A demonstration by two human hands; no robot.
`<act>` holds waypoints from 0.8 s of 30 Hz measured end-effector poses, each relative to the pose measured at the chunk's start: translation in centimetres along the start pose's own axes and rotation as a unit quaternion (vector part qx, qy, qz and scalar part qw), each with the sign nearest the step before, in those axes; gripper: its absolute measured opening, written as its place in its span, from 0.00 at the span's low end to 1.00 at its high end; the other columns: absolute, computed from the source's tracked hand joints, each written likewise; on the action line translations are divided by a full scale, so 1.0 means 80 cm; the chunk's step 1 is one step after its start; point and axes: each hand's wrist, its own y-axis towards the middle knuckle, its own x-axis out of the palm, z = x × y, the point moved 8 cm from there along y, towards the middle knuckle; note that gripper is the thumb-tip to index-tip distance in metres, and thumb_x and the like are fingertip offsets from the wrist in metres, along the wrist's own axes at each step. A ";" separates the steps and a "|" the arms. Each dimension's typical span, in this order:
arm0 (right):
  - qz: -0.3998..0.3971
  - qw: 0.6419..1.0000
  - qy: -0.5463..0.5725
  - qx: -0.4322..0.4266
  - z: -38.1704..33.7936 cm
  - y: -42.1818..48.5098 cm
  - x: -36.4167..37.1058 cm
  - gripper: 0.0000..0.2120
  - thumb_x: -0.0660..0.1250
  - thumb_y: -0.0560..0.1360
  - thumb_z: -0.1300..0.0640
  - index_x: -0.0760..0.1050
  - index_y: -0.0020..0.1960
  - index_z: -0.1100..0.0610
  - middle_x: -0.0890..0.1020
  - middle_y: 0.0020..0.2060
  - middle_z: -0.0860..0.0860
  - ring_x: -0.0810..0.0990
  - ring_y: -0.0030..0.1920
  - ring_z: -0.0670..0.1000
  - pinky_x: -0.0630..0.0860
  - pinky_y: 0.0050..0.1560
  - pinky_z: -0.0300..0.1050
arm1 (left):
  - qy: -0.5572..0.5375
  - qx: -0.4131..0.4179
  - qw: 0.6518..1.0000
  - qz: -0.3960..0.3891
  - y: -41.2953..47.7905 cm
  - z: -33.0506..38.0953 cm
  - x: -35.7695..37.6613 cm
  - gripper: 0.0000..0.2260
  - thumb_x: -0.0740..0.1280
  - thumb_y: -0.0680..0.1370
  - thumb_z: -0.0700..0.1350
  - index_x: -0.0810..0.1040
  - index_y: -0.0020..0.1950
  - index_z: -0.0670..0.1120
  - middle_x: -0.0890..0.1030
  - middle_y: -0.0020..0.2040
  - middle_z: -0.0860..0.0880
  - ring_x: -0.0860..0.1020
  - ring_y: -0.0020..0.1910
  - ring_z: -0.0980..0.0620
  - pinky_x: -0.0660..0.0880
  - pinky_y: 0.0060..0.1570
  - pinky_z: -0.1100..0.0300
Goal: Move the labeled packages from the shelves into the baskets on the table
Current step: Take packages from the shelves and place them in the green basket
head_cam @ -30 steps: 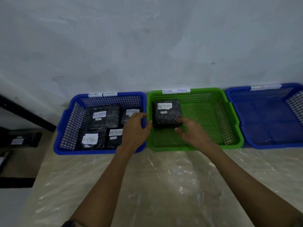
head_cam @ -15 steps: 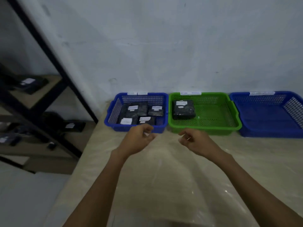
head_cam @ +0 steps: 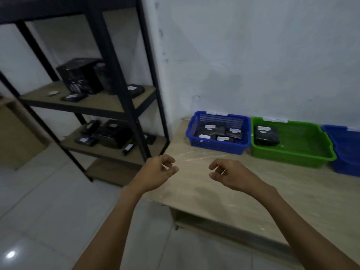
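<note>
While hands [head_cam: 155,173] [head_cam: 230,175] curl — baskets [head_cam: 218,147] [head_cam: 288,159] (latticed plastic) sit.

Table [head_cam: 204,191] has got a blue basket [head_cam: 214,146], green basket [head_cam: 288,157], second blue basket [head_cam: 344,168]. Shelves [head_cam: 101,103] hold black labeled packages [head_cam: 74,97].

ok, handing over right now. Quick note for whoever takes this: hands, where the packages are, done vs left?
Hands: left hand and right hand are both empty, fingers loosely curled, above the near edge of the table.
Done: left blue basket holds four labeled packages; green basket holds one package at its back left.
Right blue basket: only partly in frame, nothing seen in it.
Left: shelf packages lie on the shelf rack, on both the upper and lower shelves. Probably fetch from there next.
</note>
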 end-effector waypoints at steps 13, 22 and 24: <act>0.011 0.999 0.007 -0.042 -0.286 0.010 0.174 0.11 0.66 0.76 0.51 0.75 0.58 0.50 0.79 0.49 0.48 0.78 0.47 0.46 0.74 0.46 0.38 | 0.005 0.030 0.998 0.047 -0.133 -0.197 -0.241 0.13 0.69 0.76 0.52 0.79 0.57 0.49 0.82 0.48 0.54 0.79 0.48 0.60 0.78 0.51 0.60; -0.002 0.997 -0.032 -0.069 -0.391 0.145 0.233 0.15 0.66 0.76 0.49 0.74 0.61 0.50 0.78 0.49 0.46 0.77 0.48 0.45 0.74 0.50 0.39 | 0.017 0.048 0.996 0.070 -0.072 -0.293 -0.370 0.09 0.68 0.77 0.52 0.79 0.54 0.50 0.82 0.47 0.55 0.79 0.46 0.62 0.74 0.46 0.67; -0.007 0.997 -0.029 -0.071 -0.410 0.188 0.244 0.14 0.66 0.76 0.49 0.74 0.61 0.51 0.77 0.48 0.46 0.76 0.47 0.45 0.72 0.47 0.36 | 0.014 0.043 0.997 0.065 -0.046 -0.317 -0.392 0.10 0.68 0.77 0.51 0.78 0.55 0.50 0.82 0.47 0.54 0.79 0.46 0.61 0.75 0.48 0.65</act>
